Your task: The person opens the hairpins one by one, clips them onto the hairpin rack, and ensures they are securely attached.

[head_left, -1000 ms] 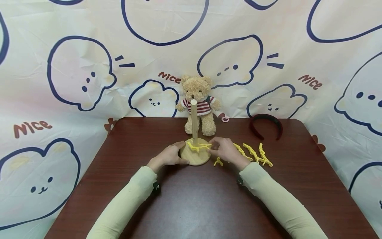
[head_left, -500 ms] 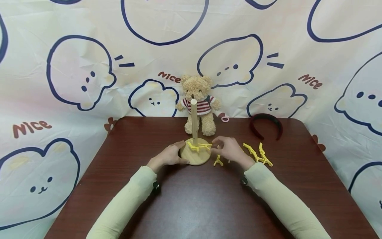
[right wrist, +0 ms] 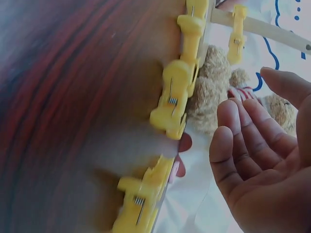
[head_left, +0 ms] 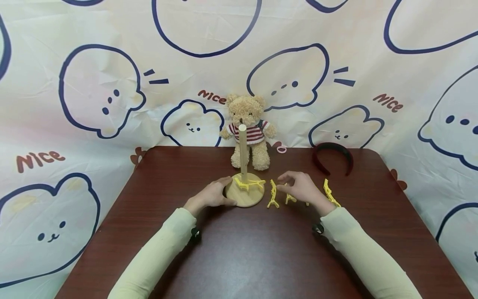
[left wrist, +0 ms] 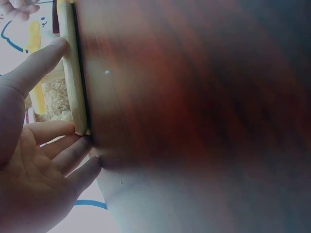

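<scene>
My left hand (head_left: 213,193) grips the rim of a round wooden base (head_left: 246,198) with an upright post (head_left: 243,153). In the left wrist view the thumb (left wrist: 46,58) and fingertips (left wrist: 73,141) touch its edge. Yellow plastic pieces (head_left: 244,185) sit low at the post; whether they are one or two clips I cannot tell. To the right, my right hand (head_left: 298,187) hovers over a row of yellow spring clips, its fingers loosely bent and holding nothing. One clip (head_left: 274,194) lies left of it, another (head_left: 290,199) is partly covered, and one (head_left: 329,193) lies beyond the wrist.
A teddy bear (head_left: 247,137) in a striped shirt sits behind the post against the printed backdrop. Towards the back right of the brown table (head_left: 239,253) lie a dark red headband (head_left: 317,160) and a small pink ring (head_left: 281,149).
My right hand has moved right, away from the base, uncovering the nearest yellow clip and passing over others in the row. My left hand has stayed on the wooden base.
</scene>
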The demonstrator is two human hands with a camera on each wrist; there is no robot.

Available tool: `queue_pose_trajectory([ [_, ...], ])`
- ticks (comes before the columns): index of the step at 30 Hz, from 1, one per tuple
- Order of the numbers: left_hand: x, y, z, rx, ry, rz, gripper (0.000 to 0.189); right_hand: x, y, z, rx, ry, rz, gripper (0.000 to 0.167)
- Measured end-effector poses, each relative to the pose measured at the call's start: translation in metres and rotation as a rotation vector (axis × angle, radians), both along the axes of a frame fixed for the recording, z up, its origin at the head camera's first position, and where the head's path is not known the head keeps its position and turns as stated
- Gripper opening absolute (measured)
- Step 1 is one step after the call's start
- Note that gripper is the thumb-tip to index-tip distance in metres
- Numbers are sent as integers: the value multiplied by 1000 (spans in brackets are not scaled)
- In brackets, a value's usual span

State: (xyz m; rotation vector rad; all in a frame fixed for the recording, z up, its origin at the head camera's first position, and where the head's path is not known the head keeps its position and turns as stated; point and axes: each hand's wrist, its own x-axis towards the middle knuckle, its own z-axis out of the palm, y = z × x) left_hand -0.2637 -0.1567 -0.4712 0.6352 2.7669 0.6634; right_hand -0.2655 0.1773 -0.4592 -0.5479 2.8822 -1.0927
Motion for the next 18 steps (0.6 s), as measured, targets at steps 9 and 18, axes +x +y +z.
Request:
queue_pose_trajectory([
  [9, 0, 1, 1, -7, -3, -5, 96, 9, 26, 1, -25, -25, -33, 30],
  [18, 0, 0, 1, -7, -11, -3, 96, 17, 49, 2, -11, -21, -59, 32],
])
